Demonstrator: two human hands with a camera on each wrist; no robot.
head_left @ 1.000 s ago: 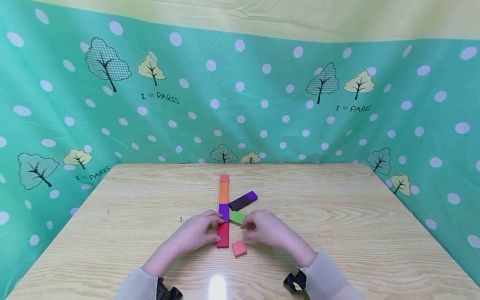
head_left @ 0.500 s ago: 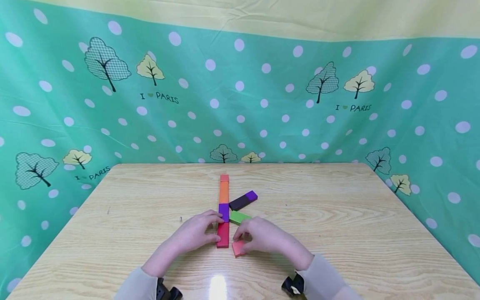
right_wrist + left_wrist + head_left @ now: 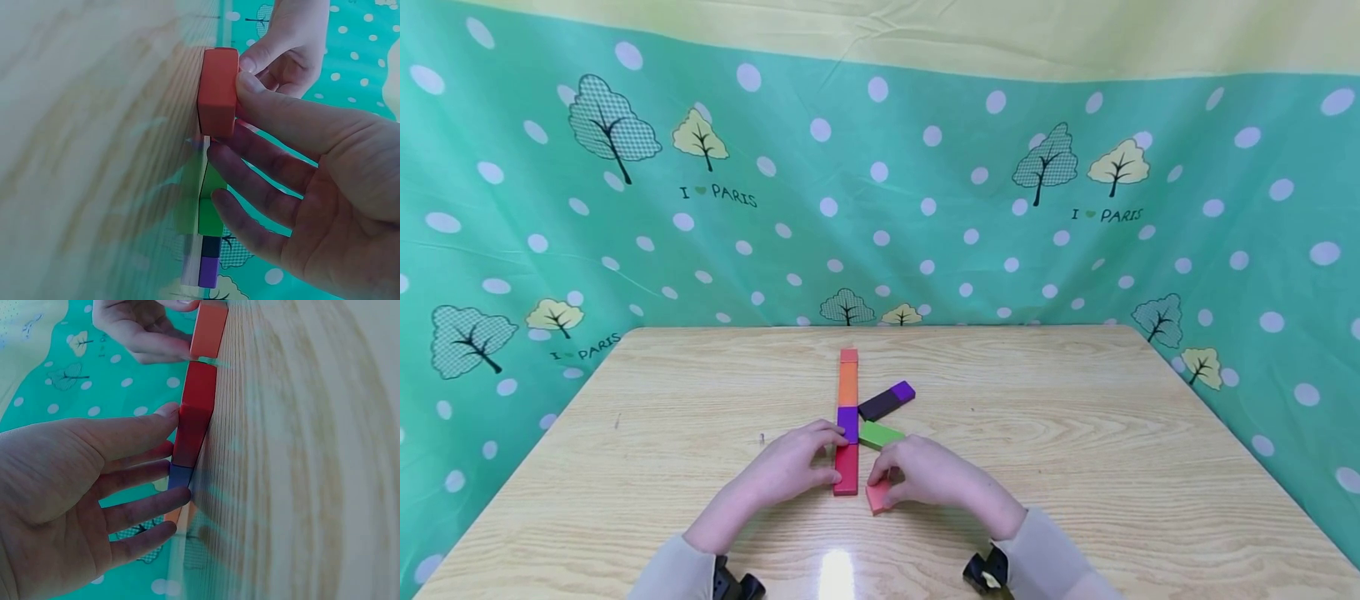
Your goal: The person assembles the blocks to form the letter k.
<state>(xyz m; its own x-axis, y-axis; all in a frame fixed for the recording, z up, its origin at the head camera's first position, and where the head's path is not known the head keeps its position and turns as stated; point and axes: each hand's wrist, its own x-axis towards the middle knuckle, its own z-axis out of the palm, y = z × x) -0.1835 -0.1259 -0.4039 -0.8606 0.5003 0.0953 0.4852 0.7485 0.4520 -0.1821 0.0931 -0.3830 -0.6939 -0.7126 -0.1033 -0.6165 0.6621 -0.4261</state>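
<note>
My right hand (image 3: 931, 473) pinches a small salmon-coloured square block (image 3: 875, 499) between thumb and fingers, low on the table. In the right wrist view this block (image 3: 218, 90) shows in front of the fingers. My left hand (image 3: 793, 465) rests along the left side of a straight row, its fingers fairly straight. Its thumb touches the red block (image 3: 847, 472), and a fingertip lies at the purple block (image 3: 847, 419). Farther up the row come an orange block (image 3: 848, 384) and another salmon block (image 3: 848, 356). A slanted green block (image 3: 877, 435) is partly behind my right hand.
A black block (image 3: 880, 406) with a purple block (image 3: 903, 391) at its end slants away from the row's right side. The wooden table (image 3: 1060, 400) ends at a green dotted curtain (image 3: 925, 150) behind and at both sides.
My right hand has moved from the green block toward me and taken hold of the salmon block, which has shifted very slightly. My left hand has stayed in place.
</note>
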